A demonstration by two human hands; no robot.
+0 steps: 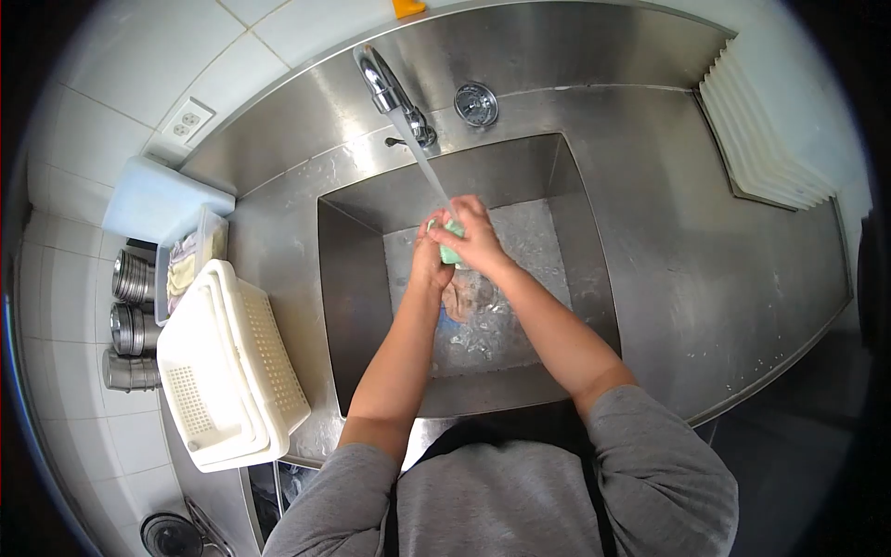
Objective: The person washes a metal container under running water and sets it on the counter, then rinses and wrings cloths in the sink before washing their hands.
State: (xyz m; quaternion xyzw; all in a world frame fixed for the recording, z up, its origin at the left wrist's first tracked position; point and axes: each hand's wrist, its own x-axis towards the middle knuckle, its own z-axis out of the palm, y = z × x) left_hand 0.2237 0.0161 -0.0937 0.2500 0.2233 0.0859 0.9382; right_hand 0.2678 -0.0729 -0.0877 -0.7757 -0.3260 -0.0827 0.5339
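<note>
Over the steel sink [348,278], my left hand [432,258] and my right hand [478,239] are together, both closed on a soft light green piece [451,251]. Whether it is a sponge or a cloth I cannot tell. Water from the chrome faucet [376,82] pours down onto my hands. Below them in the sink lies a crumpled beige item [455,302] with a bit of blue beside it, partly hidden by my left wrist and the splashing water.
White perforated baskets [269,343] are stacked left of the sink. Behind them stand a plastic bin with cloths [186,265] and a pale blue board [167,200]. A metal drain strainer [476,104] sits beside the faucet. White ribbed panels [756,130] stand at the right.
</note>
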